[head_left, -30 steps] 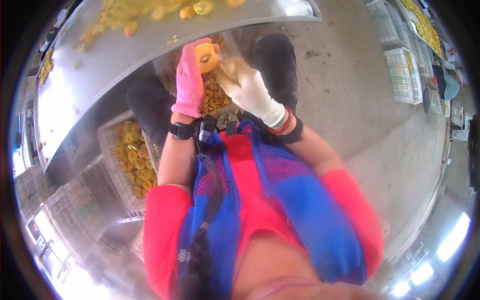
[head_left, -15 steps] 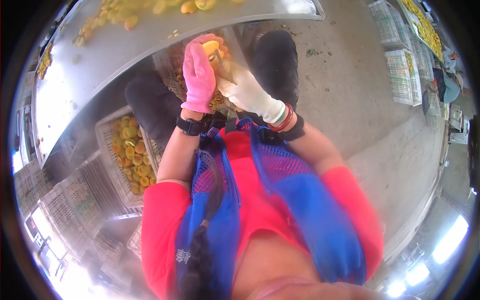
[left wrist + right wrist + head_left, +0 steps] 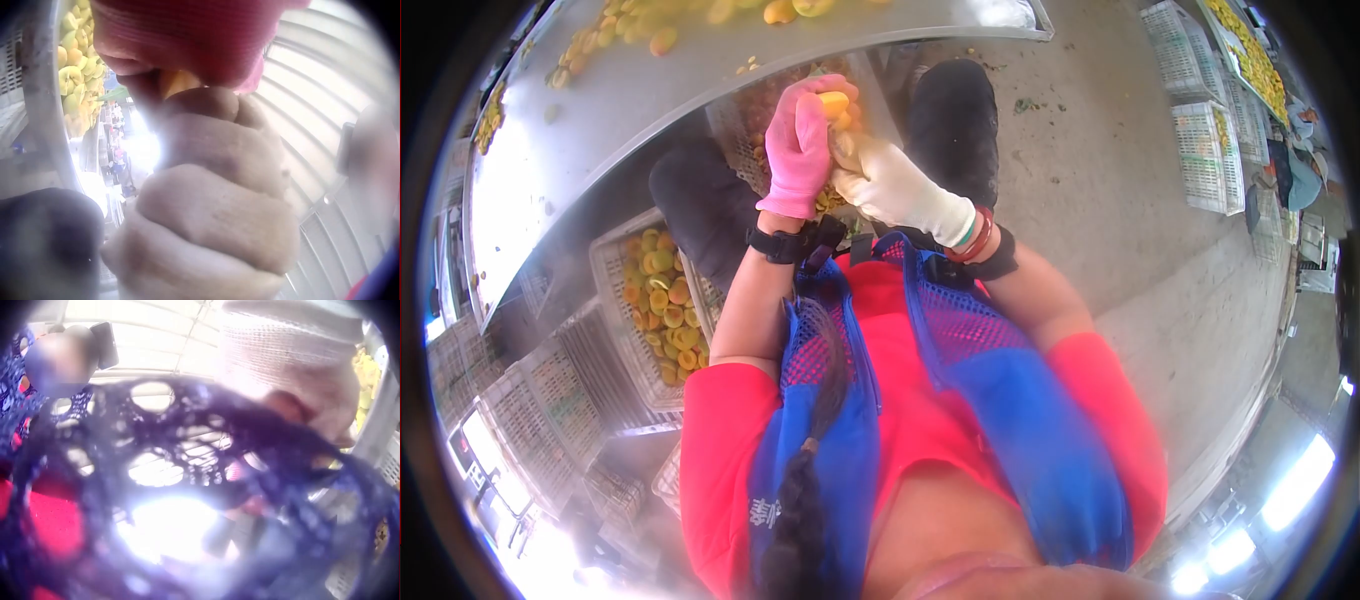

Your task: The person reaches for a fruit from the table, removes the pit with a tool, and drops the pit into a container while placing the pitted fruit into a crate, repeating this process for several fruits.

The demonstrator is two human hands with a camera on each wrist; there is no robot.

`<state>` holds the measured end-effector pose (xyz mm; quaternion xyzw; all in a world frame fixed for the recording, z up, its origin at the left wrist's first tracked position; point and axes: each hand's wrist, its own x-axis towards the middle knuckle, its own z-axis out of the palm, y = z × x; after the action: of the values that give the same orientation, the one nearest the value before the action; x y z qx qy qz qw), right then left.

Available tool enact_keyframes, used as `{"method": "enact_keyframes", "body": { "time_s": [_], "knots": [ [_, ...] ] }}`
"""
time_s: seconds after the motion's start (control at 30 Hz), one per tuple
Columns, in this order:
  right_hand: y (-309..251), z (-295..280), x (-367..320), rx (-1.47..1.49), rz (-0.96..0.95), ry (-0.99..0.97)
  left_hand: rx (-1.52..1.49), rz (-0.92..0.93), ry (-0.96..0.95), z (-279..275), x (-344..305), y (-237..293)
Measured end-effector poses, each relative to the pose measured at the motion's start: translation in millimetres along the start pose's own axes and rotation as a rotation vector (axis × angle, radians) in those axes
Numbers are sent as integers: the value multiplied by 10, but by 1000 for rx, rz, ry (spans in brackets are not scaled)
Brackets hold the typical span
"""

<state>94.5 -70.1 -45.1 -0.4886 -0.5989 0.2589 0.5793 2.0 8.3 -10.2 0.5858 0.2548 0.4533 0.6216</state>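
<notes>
Yellow-orange, rounded fruit [image 3: 833, 104] gripped in the pink-gloved left hand [image 3: 798, 145], near the grey metal bench [image 3: 635, 105].
White-gloved right hand [image 3: 895, 190] curls just beside it; what it holds, I can't tell.

Two gloved hands [image 3: 797, 150], one held fruit [image 3: 833, 104], two black wristbands [image 3: 778, 246], one blue vest [image 3: 1020, 430]

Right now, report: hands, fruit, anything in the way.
Left hand grips fruit. Right hand curled beside it, grip hidden. Fruit yellow-orange, partly covered. No obstruction visible.
</notes>
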Motion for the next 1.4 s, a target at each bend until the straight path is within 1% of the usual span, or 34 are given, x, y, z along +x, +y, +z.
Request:
{"method": "enact_keyframes", "body": {
  "time_s": [0.03,0.1,0.13,0.17,0.2,0.23,0.27,0.3,0.33,0.4,0.43,0.5,0.57,0.63,0.67,0.73,0.77,0.8,0.83,0.87,0.9,0.93,0.97,1.0,1.07,1.1,1.13,1.17,1.2,1.27,1.3,1.33,1.4],
  "knots": [
    [-198,-64,55,1,2,0,16,-22,25,11,-7,-16],
    [-599,-297,139,493,804,-293,4,-18,-2,-34,-17,-82],
    [-632,-357,162,492,804,-295,-8,-15,-28,-59,-19,-90],
    [-651,-403,173,690,893,-352,-9,-16,-26,-91,-21,-93],
    [-656,-423,175,890,978,-408,28,-14,-81,-113,-11,-55],
    [-646,-420,160,890,980,-410,65,-11,-136,-135,1,-13],
    [-622,-414,140,954,979,-423,65,-11,-133,-162,15,38],
    [-605,-409,122,1018,976,-435,49,-42,-239,-176,28,130],
    [-593,-416,114,1019,976,-435,34,-73,-347,-188,34,183],
    [-591,-433,114,1040,960,-561,43,-93,-373,-212,28,200],
    [-604,-440,118,1040,959,-562,52,-114,-396,-220,24,205],
    [-642,-435,137,985,990,-529,73,-134,-401,-235,41,231],
    [-595,-419,145,943,976,-553,92,-146,-406,-251,63,249],
    [-592,-392,160,905,965,-568,16,-183,-366,-261,53,261],
    [-598,-365,170,865,951,-535,15,-184,-366,-278,49,205],
    [-619,-293,170,822,935,-509,29,-277,-169,-284,57,155],
    [-627,-239,141,732,888,-507,-523,-467,-86,-324,77,148],
    [-636,-199,102,645,844,-503,-430,-457,0,-339,103,191],
    [-634,-169,88,609,843,-450,-383,-436,22,-372,109,223],
    [-570,-130,70,608,838,-455,-336,-413,44,-414,122,245],
    [-536,-84,68,428,662,-309,-334,-410,46,-468,130,257],
    [-507,-61,72,251,484,-164,-392,-443,3,-533,132,272],
    [-471,-149,98,92,578,-210,-449,-475,-41,-596,132,286],
    [-237,-135,65,-43,426,-218,-447,-472,-41,-662,134,278],
    [-57,-180,14,-193,509,-296,-526,-537,-43,-784,123,225],
    [-37,-167,22,-193,506,-299,-536,-520,-38,-821,115,234],
    [-22,-147,20,-161,429,-208,-533,-519,-34,-868,111,259],
    [-8,-129,9,-129,352,-121,-576,-512,-86,-919,98,283],
    [-66,-143,34,-128,353,-129,-621,-505,-139,-942,85,306],
    [-237,-186,127,-107,536,-121,-594,-514,-136,-942,62,334],
    [-241,-177,148,-38,573,-80,-586,-532,-160,-927,57,339],
    [-251,-171,174,-38,573,-84,-577,-552,-184,-910,43,346],
    [-265,-155,234,77,560,-6,-543,-546,-199,-878,10,356]
  ]
}}
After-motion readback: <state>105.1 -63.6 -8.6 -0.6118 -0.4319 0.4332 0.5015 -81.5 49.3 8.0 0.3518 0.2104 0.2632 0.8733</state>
